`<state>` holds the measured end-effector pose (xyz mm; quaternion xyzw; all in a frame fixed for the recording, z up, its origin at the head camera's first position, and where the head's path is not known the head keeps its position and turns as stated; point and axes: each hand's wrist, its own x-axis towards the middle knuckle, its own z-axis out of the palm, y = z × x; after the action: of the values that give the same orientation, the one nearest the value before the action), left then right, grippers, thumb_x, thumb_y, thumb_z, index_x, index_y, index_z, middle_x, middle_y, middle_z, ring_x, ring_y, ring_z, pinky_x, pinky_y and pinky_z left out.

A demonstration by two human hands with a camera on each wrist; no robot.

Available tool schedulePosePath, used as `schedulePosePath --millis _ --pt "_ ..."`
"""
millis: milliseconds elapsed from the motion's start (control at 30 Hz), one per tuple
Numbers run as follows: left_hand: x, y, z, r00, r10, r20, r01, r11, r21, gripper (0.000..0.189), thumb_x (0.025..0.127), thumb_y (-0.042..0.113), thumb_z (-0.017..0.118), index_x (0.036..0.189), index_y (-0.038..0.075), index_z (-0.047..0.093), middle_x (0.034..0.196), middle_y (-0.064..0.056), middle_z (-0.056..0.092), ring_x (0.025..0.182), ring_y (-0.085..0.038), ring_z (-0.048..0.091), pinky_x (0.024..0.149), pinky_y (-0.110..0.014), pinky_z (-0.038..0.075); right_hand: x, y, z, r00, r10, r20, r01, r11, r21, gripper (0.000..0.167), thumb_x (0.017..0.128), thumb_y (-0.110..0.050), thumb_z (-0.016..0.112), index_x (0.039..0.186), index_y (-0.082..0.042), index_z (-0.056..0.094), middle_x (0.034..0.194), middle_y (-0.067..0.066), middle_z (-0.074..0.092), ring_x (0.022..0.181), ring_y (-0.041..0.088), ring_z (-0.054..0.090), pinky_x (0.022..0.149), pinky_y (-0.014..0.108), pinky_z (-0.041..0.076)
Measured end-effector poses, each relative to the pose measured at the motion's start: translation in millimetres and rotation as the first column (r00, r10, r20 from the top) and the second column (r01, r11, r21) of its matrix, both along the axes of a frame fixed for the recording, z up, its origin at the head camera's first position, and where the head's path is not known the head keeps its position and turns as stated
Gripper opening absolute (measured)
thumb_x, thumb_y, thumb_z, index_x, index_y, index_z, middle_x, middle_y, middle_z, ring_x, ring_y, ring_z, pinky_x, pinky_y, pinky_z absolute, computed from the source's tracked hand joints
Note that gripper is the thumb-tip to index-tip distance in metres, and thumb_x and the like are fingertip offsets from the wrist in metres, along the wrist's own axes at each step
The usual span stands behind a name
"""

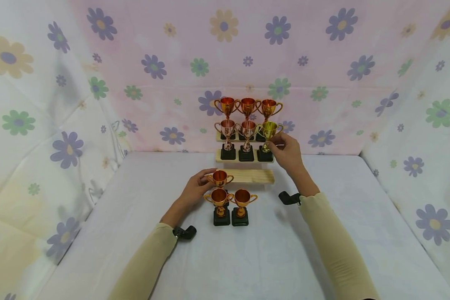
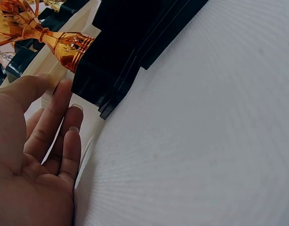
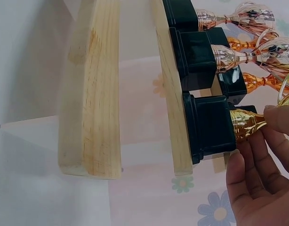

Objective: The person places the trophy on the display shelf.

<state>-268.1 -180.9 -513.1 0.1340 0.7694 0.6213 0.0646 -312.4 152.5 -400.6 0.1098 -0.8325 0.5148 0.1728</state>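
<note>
My right hand (image 1: 286, 153) pinches the stem of a yellow-gold trophy cup (image 1: 269, 130), whose black base rests on the right end of the middle tier. In the right wrist view, thumb and fingers meet just above that base. Beside it stand two rose-gold trophy cups (image 1: 248, 130). My left hand (image 1: 196, 188) pinches the left end of the wooden tiered stand (image 1: 249, 176) at its lowest board; the left wrist view shows thumb and index finger on the wood. Close by that hand, an orange-gold trophy cup (image 1: 220, 178) stands behind two similar front trophy cups (image 1: 242, 198).
Three orange-gold trophy cups (image 1: 248, 106) fill the top tier, partly hidden by the middle row. The stand is on a white cloth-covered table (image 1: 270, 258). Flower-print cloth (image 1: 225, 62) hangs behind and at both sides.
</note>
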Motion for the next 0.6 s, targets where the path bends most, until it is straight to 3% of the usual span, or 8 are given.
schedulePosePath --millis 200,467,600 --pt "-0.2 -0.5 0.0 1.0 -0.005 -0.005 0.005 1.0 -0.007 0.049 0.105 0.02 0.07 0.152 0.023 0.057 0.127 -0.007 0.077 0.127 -0.027 0.068 0.115 -0.054 0.045 2.3 2.0 -3.3 1.0 0.021 -0.014 -0.022 0.999 -0.045 0.022 0.099 -0.013 0.076 0.113 0.002 0.071 0.111 0.019 0.071 0.105 0.03 0.069 0.094 0.036 0.055" --pt "-0.1 -0.7 0.1 1.0 -0.005 -0.012 0.005 1.0 -0.013 0.049 0.105 0.02 0.07 0.152 0.023 0.057 0.126 -0.006 0.077 0.125 -0.026 0.068 0.114 -0.054 0.046 9.4 6.0 -9.3 0.999 0.023 -0.048 -0.028 0.996 -0.086 0.031 0.1 -0.015 0.075 0.126 0.001 0.069 0.122 0.018 0.071 0.113 0.031 0.068 0.104 0.05 0.053" --pt "-0.8 -0.7 -0.1 1.0 0.001 -0.005 -0.001 1.0 -0.017 0.049 0.105 0.02 0.07 0.152 0.024 0.057 0.125 -0.005 0.078 0.125 -0.025 0.069 0.113 -0.052 0.047 15.9 8.2 -10.9 0.998 -0.004 -0.062 -0.002 0.995 -0.099 0.037 0.099 -0.012 0.075 0.132 0.002 0.066 0.125 0.021 0.069 0.115 0.034 0.067 0.103 0.05 0.053"
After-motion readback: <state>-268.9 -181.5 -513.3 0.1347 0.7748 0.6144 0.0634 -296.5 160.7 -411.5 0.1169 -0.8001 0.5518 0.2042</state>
